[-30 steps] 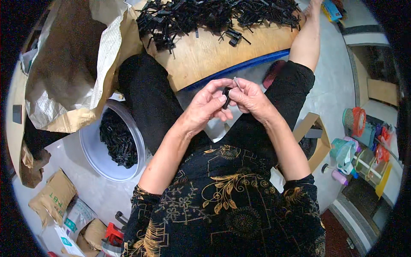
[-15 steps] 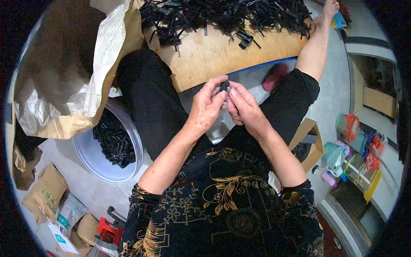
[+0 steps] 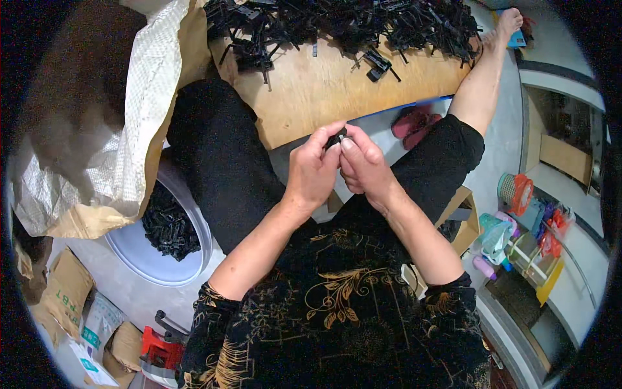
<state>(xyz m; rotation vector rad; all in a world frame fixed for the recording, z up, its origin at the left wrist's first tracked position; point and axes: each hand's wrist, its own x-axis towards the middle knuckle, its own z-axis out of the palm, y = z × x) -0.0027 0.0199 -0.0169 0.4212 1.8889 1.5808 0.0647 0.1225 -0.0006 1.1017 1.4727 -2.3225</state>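
Note:
Between my legs, just short of the wooden board's near edge, my two hands meet around a small black plastic part (image 3: pixel 335 139). My left hand (image 3: pixel 312 167) is closed on its left side, thumb and fingers pinching it. From the other side my right hand (image 3: pixel 368 162) grips it too, the thumb pressed near the top. Most of the part is hidden by the fingers. A heap of black plastic parts with thin stems (image 3: pixel 343 26) lies along the far side of the wooden board (image 3: pixel 304 97). One loose black piece (image 3: pixel 378 65) sits apart in front of the heap.
To my left a white tub (image 3: pixel 152 259) holds many black pieces (image 3: pixel 170 223), partly under a large open woven sack (image 3: pixel 152 84). Paper bags (image 3: pixel 68 285) and a red object (image 3: pixel 159 350) stand lower left. A cardboard box (image 3: pixel 468 223) is by my right leg. Red slippers (image 3: pixel 414 126) lie under the board.
My hands have drawn closer together around the black part, hiding more of it. The whole view has shifted slightly, and more of the slippers shows.

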